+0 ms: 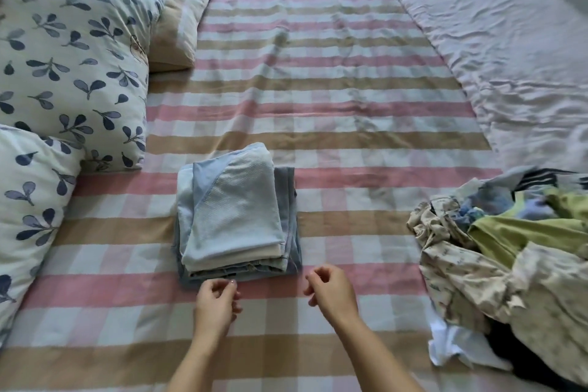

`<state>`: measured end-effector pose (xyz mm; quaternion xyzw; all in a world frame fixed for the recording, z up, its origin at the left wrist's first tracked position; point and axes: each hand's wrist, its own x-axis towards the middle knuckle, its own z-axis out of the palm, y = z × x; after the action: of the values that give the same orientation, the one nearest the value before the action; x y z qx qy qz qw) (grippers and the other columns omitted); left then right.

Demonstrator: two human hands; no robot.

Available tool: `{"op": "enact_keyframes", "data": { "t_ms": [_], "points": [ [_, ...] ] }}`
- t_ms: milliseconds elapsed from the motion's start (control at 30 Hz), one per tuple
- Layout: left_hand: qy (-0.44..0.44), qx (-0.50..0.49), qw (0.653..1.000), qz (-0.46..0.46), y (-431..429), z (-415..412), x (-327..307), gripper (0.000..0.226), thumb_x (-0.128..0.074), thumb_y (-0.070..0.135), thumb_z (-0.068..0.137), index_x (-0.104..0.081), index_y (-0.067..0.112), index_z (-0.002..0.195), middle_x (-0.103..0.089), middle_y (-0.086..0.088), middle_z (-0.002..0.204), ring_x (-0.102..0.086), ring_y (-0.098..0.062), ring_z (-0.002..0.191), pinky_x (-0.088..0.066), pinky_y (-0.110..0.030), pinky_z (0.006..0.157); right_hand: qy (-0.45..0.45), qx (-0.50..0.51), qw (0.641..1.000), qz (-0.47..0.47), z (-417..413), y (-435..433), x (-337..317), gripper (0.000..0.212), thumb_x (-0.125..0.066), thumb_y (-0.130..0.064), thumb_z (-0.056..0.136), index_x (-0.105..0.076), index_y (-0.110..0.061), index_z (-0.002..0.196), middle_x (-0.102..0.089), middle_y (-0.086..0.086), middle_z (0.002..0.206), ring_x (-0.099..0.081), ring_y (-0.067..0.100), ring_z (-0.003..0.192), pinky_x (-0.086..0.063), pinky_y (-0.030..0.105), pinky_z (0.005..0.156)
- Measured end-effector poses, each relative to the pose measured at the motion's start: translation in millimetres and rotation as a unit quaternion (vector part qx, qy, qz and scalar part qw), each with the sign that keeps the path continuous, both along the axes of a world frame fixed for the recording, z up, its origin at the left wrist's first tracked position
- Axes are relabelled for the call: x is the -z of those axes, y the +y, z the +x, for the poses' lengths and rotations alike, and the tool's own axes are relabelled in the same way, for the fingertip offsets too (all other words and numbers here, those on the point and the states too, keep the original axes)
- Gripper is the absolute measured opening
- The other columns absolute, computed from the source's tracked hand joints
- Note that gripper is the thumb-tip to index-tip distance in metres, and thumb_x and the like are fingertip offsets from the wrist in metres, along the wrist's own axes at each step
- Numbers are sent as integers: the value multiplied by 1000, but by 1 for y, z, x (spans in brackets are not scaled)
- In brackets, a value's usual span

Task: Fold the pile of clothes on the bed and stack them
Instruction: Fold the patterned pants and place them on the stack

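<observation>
A neat stack of folded clothes lies on the checked bedspread, a pale blue top uppermost, with beige and grey-blue pieces under it. My left hand hovers just in front of the stack's near edge, fingers loosely curled and holding nothing. My right hand is a little right of the stack, also loosely curled and empty. Neither hand touches the stack. A jumbled pile of unfolded clothes sits at the right, with floral cream, green, blue and white pieces.
Two leaf-print pillows and a striped pillow line the left side. A crumpled pale lilac quilt covers the far right. A wall runs behind the bed. Open bedspread lies between the stack and the pile.
</observation>
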<state>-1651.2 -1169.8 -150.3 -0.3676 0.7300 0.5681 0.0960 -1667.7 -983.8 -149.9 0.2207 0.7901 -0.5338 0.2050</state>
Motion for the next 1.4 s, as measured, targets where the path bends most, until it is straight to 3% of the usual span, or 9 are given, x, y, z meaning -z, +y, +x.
{"op": "enact_keyframes", "data": {
  "t_ms": [300, 500, 567, 767, 900, 1067, 1167, 1267, 1400],
  "points": [
    [70, 217, 970, 79, 212, 14, -40, 7, -52, 3, 91, -54, 5, 85, -61, -14, 76, -54, -18, 59, -39, -13, 45, 57, 167, 984, -9, 57, 199, -39, 18, -52, -1, 90, -58, -16, 80, -63, 6, 66, -58, 12, 55, -46, 22, 51],
    [76, 294, 949, 77, 353, 18, -41, 13, -54, 0, 88, -56, 10, 79, -61, -9, 74, -56, -20, 66, -47, -23, 56, 55, 178, 981, 57, 72, 322, -31, 11, -55, -8, 89, -61, -17, 87, -66, 2, 72, -64, 18, 69, -52, 34, 64],
    [85, 314, 944, 50, 392, 21, -34, 12, -58, 2, 86, -58, 11, 79, -61, -4, 73, -56, -20, 69, -47, -31, 65, 51, 140, 983, 104, 75, 354, -20, 9, -58, -13, 87, -61, -22, 89, -66, -4, 81, -63, 17, 80, -51, 31, 72],
    [184, 435, 877, -88, 465, 43, 2, 15, -61, 0, 82, -70, 9, 89, -63, 1, 88, -59, -10, 81, -47, -19, 77, 45, -24, 952, 303, 97, 419, 13, 22, -57, -17, 87, -62, -20, 108, -53, -3, 109, -44, 15, 109, -41, 25, 89],
    [216, 526, 813, -127, 503, 82, 30, 14, -61, 10, 84, -68, 9, 96, -58, -3, 96, -57, -21, 91, -44, -24, 77, 114, 46, 942, 312, 128, 450, 23, 30, -54, 5, 80, -67, -14, 100, -54, 2, 105, -46, 20, 105, -38, 23, 87],
    [159, 568, 770, -243, 532, 115, 59, 55, -67, 34, 72, -49, 31, 124, -39, 7, 127, -35, -17, 119, -31, -29, 96, 110, 121, 968, 193, 143, 476, 36, 28, -54, 8, 82, -64, -10, 101, -50, 0, 102, -55, 18, 95, -39, 17, 82],
    [180, 557, 765, -266, 535, 118, 59, 60, -72, 20, 70, -52, 27, 126, -43, -1, 130, -40, -23, 121, -33, -34, 98, 114, 124, 972, 166, 146, 483, 42, 28, -53, 8, 83, -63, -10, 102, -52, 2, 105, -53, 13, 93, -37, 11, 81],
    [267, 511, 784, -230, 531, 113, 47, 43, -80, -7, 54, -70, 5, 94, -67, -12, 96, -64, -32, 86, -54, -39, 68, 126, 116, 974, 148, 148, 484, 38, 38, -50, 14, 79, -63, -13, 101, -51, 1, 105, -53, 13, 97, -39, 12, 85],
    [299, 436, 833, -165, 518, 104, 7, 12, -63, -1, 81, -64, 4, 92, -64, -5, 85, -60, -19, 79, -47, -29, 69, 145, 24, 966, 212, 148, 480, 17, 54, -49, 14, 68, -64, -22, 106, -44, -2, 111, -40, 17, 109, -37, 20, 93]
  ]
}}
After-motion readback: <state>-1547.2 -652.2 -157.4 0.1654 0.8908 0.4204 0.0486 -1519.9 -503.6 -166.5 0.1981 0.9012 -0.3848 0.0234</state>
